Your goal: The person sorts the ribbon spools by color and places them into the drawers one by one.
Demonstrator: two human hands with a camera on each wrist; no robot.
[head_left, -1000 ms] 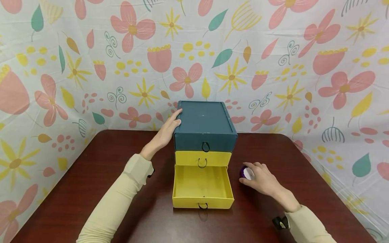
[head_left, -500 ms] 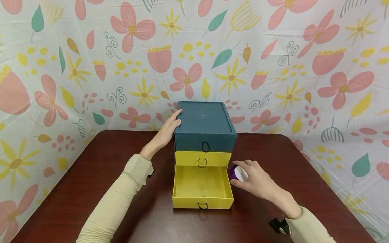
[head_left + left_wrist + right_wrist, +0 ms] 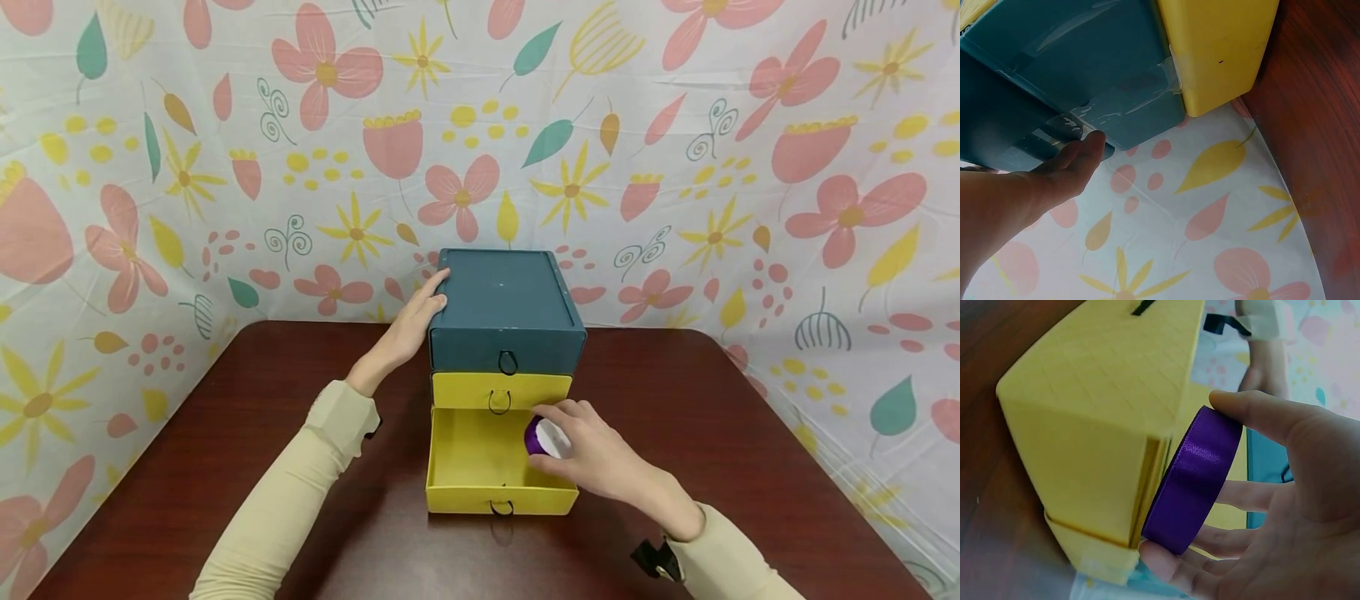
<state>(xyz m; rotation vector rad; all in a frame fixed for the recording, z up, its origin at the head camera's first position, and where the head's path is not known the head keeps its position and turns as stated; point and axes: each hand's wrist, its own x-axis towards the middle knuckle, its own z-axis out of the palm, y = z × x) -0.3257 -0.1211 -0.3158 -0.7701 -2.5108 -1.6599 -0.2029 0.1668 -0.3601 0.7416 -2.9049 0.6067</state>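
Note:
My right hand (image 3: pixel 600 454) holds a roll of purple ribbon (image 3: pixel 1194 481) by its edges, thumb on one side and fingers on the other. In the head view the roll, with its white face toward me, overlaps the right part of the pulled-out bottom yellow drawer (image 3: pixel 480 454). That drawer belongs to a small stacked drawer box with a dark teal top (image 3: pixel 501 287). My left hand (image 3: pixel 408 325) rests against the box's upper left side with fingers extended, and the left wrist view shows its fingertips at the teal edge.
A second yellow drawer (image 3: pixel 465 390) sits pushed in above the pulled-out one, below a teal drawer (image 3: pixel 472 350); each front has a black loop. The box stands on a dark reddish wooden table (image 3: pixel 337 517). A flower-patterned cloth (image 3: pixel 480 108) hangs behind and along the sides.
My right hand has carried the ribbon roll leftward from the table beside the box to over the pulled-out drawer. The left hand and the box have stayed put.

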